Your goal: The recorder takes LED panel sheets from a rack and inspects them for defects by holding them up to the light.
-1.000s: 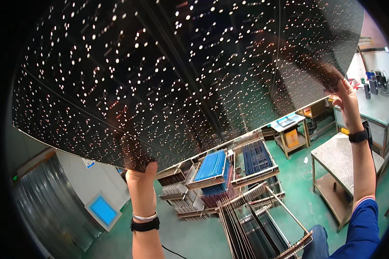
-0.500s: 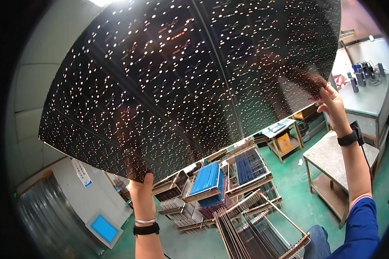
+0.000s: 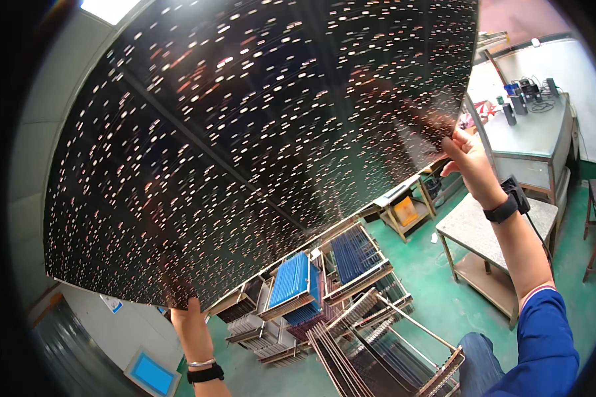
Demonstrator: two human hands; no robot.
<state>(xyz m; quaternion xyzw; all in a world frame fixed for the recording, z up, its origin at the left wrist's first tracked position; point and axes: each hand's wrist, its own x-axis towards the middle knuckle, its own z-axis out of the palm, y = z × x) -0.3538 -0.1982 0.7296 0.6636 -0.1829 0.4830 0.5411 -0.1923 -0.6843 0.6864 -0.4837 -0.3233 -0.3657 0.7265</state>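
A large, thin, dark glossy panel (image 3: 258, 145), covered in small bright white and reddish specks, fills the upper part of the view. It is held up and tilted, its lower edge rising toward the right. My left hand (image 3: 191, 331) grips that edge near the left corner, thumb on the near face and the other fingers hidden behind. At the right corner, my right hand (image 3: 470, 162) pinches the edge, fingers partly visible. Both hands show faintly as reflections in the glossy surface. Dark bands cross my wrists.
Below the panel stand slotted racks of blue sheets (image 3: 290, 281) and navy sheets (image 3: 356, 255). Nearer me is another slotted rack (image 3: 437, 377). On the right are a low grey-topped table (image 3: 503, 221) and a larger workbench (image 3: 523, 135) with small black devices. A blue-centred framed panel (image 3: 152, 374) leans at lower left.
The panel has shifted left, its left corner dropping lower. Both hands have moved left with it, the left one also down. The racks and tables appear further left in view.
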